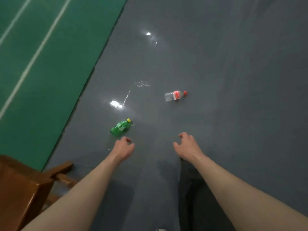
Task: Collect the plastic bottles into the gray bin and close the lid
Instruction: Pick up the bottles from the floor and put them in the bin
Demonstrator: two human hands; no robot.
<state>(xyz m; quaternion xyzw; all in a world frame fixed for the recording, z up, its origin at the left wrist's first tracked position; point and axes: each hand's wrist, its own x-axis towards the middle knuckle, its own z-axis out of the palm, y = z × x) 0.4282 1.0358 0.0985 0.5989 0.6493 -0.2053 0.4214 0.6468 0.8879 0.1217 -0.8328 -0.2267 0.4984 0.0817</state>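
Note:
A green plastic bottle with a yellow cap (pixel 121 127) lies on its side on the grey floor. A clear crushed bottle with a red label and red cap (pixel 175 95) lies farther ahead and to the right. My left hand (pixel 124 148) hovers just below the green bottle, fingers loosely curled and apart, holding nothing. My right hand (pixel 187 145) is stretched forward to the right of it, fingers apart and empty. The gray bin is not in view.
A brown wooden chair or bench (pixel 25 189) stands at the lower left. A green court mat with white lines (pixel 41 64) covers the left side. My dark trouser leg (pixel 196 197) shows under the right arm. Bright light reflections glare on the grey floor (pixel 233 80).

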